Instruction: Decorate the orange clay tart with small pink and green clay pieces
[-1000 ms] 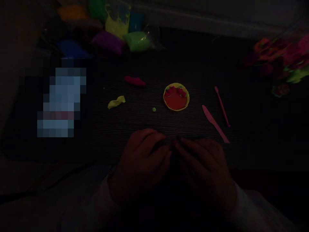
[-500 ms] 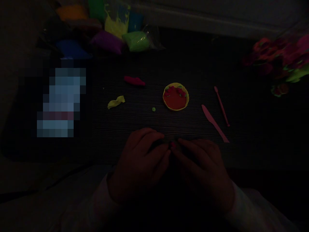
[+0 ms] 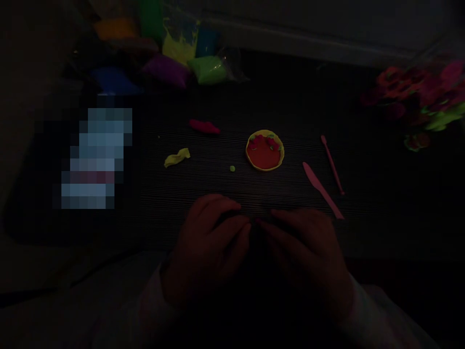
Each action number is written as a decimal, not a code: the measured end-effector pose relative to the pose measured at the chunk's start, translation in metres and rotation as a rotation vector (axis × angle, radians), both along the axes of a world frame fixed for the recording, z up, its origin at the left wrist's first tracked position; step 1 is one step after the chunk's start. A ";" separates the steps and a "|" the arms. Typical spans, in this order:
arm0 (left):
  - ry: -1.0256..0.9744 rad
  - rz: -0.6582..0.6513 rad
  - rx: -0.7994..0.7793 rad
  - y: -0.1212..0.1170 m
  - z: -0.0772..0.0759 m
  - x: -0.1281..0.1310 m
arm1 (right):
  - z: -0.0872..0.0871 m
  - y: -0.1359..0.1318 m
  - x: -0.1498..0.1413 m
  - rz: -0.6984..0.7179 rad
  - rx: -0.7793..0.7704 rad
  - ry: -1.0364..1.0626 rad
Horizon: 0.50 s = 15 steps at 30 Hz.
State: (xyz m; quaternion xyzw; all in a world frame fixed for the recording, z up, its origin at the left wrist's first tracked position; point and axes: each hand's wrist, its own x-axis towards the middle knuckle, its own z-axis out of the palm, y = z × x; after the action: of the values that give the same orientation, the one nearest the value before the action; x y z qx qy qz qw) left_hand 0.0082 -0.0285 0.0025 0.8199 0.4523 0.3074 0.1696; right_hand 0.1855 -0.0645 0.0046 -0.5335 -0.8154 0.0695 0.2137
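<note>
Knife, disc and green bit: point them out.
Knife (image 3: 321,188), head view: middle of its length.
Disc (image 3: 264,157), head view: bare orange-red face.
Green bit (image 3: 232,168), head view: middle of its top.

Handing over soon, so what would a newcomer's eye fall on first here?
Probably the blocky pale-blue patch at the left, brightest in view. Next, the yellow-rimmed red disc near the middle. Below it, the left hand and right hand face each other, a tiny pinkish bit between them.
</note>
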 end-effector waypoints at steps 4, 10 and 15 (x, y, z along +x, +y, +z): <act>-0.008 0.011 0.001 0.001 0.001 0.001 | -0.001 0.005 -0.005 -0.031 -0.020 0.018; -0.024 0.024 -0.001 0.000 0.001 0.000 | 0.000 0.012 -0.005 -0.093 -0.069 0.031; -0.041 0.024 0.010 0.001 0.001 0.001 | 0.000 0.016 -0.003 -0.093 -0.044 0.009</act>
State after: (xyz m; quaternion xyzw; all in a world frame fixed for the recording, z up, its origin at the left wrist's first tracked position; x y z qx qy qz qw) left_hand 0.0089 -0.0273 0.0037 0.8087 0.4571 0.3283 0.1710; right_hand 0.1827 -0.0485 0.0047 -0.5750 -0.7871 0.0797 0.2088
